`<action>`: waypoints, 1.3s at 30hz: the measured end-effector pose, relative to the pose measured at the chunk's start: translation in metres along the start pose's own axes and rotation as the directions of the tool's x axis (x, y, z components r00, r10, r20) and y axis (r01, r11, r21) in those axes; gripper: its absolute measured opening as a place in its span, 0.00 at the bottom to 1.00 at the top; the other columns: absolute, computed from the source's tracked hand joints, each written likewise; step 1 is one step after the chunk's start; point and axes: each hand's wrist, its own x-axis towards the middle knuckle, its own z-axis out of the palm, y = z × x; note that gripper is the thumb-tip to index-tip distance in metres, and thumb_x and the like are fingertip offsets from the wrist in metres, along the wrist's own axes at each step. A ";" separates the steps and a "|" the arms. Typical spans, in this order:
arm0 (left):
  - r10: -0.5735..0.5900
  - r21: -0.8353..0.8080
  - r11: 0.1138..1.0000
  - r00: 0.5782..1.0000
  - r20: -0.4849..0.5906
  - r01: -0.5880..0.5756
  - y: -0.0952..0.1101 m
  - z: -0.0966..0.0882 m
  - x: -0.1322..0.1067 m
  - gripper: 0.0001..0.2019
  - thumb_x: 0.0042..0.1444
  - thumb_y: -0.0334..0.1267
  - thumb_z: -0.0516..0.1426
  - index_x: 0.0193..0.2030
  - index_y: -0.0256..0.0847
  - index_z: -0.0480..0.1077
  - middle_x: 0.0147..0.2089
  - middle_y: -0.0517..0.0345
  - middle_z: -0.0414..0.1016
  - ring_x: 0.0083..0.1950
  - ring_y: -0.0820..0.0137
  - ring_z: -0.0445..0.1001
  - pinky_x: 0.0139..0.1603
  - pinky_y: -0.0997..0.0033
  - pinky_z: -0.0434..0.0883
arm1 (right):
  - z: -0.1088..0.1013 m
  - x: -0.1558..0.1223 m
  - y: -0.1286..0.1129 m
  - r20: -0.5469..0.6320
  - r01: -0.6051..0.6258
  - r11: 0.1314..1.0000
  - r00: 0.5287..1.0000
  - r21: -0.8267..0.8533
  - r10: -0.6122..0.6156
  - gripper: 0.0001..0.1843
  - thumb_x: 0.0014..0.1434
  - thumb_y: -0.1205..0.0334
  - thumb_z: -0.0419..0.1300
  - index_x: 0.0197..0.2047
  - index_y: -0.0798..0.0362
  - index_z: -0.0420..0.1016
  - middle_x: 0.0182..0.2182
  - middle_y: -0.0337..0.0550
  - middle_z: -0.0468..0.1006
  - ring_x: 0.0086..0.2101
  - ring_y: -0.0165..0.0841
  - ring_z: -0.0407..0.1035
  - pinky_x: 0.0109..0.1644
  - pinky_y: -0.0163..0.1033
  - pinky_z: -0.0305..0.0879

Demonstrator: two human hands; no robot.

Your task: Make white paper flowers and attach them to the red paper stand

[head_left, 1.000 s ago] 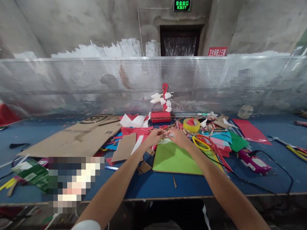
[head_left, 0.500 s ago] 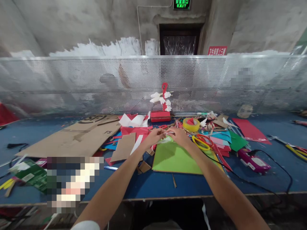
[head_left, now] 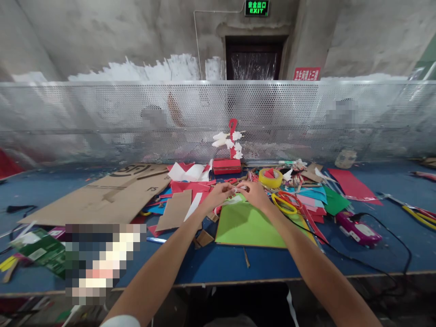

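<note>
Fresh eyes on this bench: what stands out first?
Probably the lime-green sheet, front centre on the blue bench. Near its far edge, the left hand and right hand meet at a small white piece. Behind them, a red hooked stand rises before the perforated screen.

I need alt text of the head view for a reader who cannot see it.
A person's left hand and right hand hold a small white piece near a green sheet on a cluttered blue table. Behind, a red stand bearing white shapes rises before a perforated screen.
</note>
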 end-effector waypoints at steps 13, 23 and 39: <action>0.021 0.034 0.999 0.999 -0.036 -0.020 0.006 0.002 -0.002 0.18 0.52 0.52 0.62 0.33 0.35 0.70 0.27 0.58 0.72 0.28 0.73 0.70 0.32 0.73 0.66 | 0.002 0.002 0.004 -0.019 -0.030 1.000 0.999 0.006 0.030 0.12 0.63 0.56 0.58 0.36 0.51 0.81 0.28 0.42 0.80 0.28 0.32 0.70 0.35 0.34 0.60; 0.047 0.048 0.998 0.998 -0.052 -0.045 0.007 0.003 -0.002 0.16 0.53 0.49 0.61 0.35 0.35 0.71 0.28 0.57 0.72 0.29 0.72 0.70 0.33 0.73 0.66 | 0.007 0.002 0.009 0.001 -0.095 0.976 0.995 0.195 0.097 0.12 0.57 0.55 0.61 0.36 0.54 0.79 0.29 0.42 0.80 0.27 0.31 0.70 0.33 0.34 0.63; 0.053 0.058 0.997 0.994 -0.098 -0.048 0.018 0.004 -0.005 0.16 0.52 0.49 0.62 0.33 0.35 0.73 0.27 0.58 0.72 0.29 0.73 0.68 0.33 0.74 0.65 | 0.001 0.002 0.005 -0.014 -0.053 0.996 0.999 -0.078 0.052 0.15 0.65 0.58 0.55 0.33 0.53 0.80 0.29 0.42 0.81 0.28 0.31 0.71 0.34 0.33 0.59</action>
